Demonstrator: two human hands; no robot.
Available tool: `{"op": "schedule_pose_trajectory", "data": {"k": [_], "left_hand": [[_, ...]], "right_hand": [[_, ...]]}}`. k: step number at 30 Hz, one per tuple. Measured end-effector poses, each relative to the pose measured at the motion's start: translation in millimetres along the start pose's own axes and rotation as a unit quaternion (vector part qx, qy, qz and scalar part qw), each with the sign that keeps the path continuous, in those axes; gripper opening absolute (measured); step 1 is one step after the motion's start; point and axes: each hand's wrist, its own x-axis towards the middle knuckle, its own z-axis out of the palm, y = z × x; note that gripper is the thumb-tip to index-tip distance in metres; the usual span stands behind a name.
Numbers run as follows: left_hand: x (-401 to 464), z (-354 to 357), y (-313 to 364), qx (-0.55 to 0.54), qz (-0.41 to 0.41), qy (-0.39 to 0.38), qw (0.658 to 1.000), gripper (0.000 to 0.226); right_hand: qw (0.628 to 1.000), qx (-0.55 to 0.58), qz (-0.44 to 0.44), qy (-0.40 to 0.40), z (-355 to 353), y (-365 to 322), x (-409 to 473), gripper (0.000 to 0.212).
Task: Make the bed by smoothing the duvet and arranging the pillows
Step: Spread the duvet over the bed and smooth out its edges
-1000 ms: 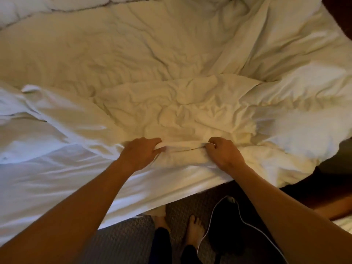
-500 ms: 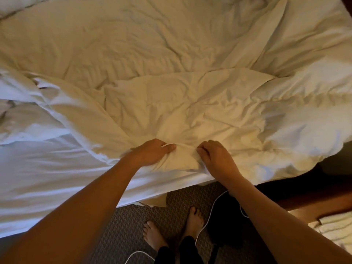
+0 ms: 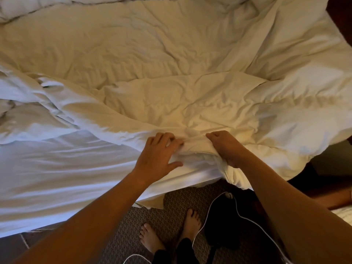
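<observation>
- Standing barefoot on patterned carpet (image 3: 133, 221), we have a white cable (image 3: 224, 201) looping across the floor beside a dark object (image 3: 224, 225) at our feet.
- Just above that, the bare white sheet (image 3: 57, 168) covers the near left part of the bed, its edge hanging toward the floor.
- Our left hand (image 3: 159, 156) lies on the duvet's near edge with fingers spread and only lightly bent, the thumb stretched out to the side; it presses the fabric and grips nothing.
- Our right hand (image 3: 225, 147) is curled into a bunch of that same edge, fingers closed round a fold of cloth which spills down over the mattress side.
- The duvet (image 3: 171, 63) itself lies rumpled over the middle and right of the bed, creased all over, with a thick heap bunched at the left.
- Farthest away, at the top left corner, part of a white pillow (image 3: 28, 6) shows.
</observation>
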Motion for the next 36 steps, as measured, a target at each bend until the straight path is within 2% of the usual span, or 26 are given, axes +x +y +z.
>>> {"op": "schedule_pose_trajectory", "data": {"k": [2,4,6,8,10,12,13,16,19,21,23,26,29,32,34,36], "left_hand": [[8.7,0.1,4.2,-0.032,-0.031,0.019,0.999,0.038],[19.6,-7.5,9.4,-0.086,-0.055,0.028,0.994,0.027],[25.2,-17.3,13.9,-0.110,-0.086,-0.001,0.990,0.022],[25.3,-24.3,17.2,-0.083,-0.097,-0.019,0.992,0.027],[21.6,-35.6,21.8,-0.096,-0.121,-0.031,0.988,0.031],[14.6,-48.5,24.9,-0.149,-0.170,-0.032,0.974,0.029],[9.1,-55.6,25.8,-0.177,-0.194,-0.032,0.964,0.025],[-13.8,-73.2,28.8,-0.231,-0.231,-0.032,0.945,0.017],[-34.0,-83.6,32.9,-0.282,-0.249,-0.012,0.926,0.021],[-47.5,-87.7,34.5,-0.309,-0.225,-0.017,0.924,0.019],[-64.2,-86.4,28.8,-0.283,-0.186,-0.022,0.940,0.016],[-91.3,-70.5,-2.5,-0.118,-0.148,0.022,0.982,0.026],[-114.3,-64.3,-31.4,-0.024,-0.229,0.087,0.969,0.031],[-131.4,-81.2,-27.2,-0.098,-0.295,0.146,0.939,0.019],[-141.4,-96.8,-18.7,-0.163,-0.305,0.134,0.928,0.014],[-153.9,-111.8,-15.7,-0.163,-0.299,0.102,0.935,0.016]], "right_hand": [[0.999,-0.035,0.007,-0.024,-1.3,4.7,2.4,0.041],[0.996,-0.090,-0.009,0.006,-1.5,9.3,3.6,0.038],[0.982,-0.124,-0.067,0.127,-2.1,13.5,-0.6,0.023],[0.955,-0.077,-0.193,0.210,2.4,16.7,-20.6,0.017],[0.936,-0.066,-0.305,0.164,18.9,22.0,-45.3,0.021],[0.930,-0.113,-0.338,0.086,41.7,29.2,-64.7,0.031],[0.928,-0.126,-0.341,0.076,50.4,31.8,-69.9,0.033],[0.929,-0.123,-0.329,0.114,61.7,25.4,-75.7,0.024],[0.925,-0.165,-0.337,0.065,68.2,14.4,-82.1,0.027],[0.934,-0.150,-0.323,0.028,68.9,9.7,-89.7,0.023],[0.946,-0.112,-0.305,0.008,60.5,6.5,-96.8,0.018],[0.949,-0.109,-0.295,-0.020,45.1,3.7,-113.5,0.024],[0.941,-0.151,-0.301,-0.036,41.8,2.5,-129.1,0.028],[0.940,-0.203,-0.273,0.006,45.1,-0.1,-133.5,0.025],[0.942,-0.224,-0.246,0.042,51.4,-3.3,-137.2,0.019],[0.939,-0.244,-0.232,0.064,63.3,-7.9,-145.4,0.017]]}}
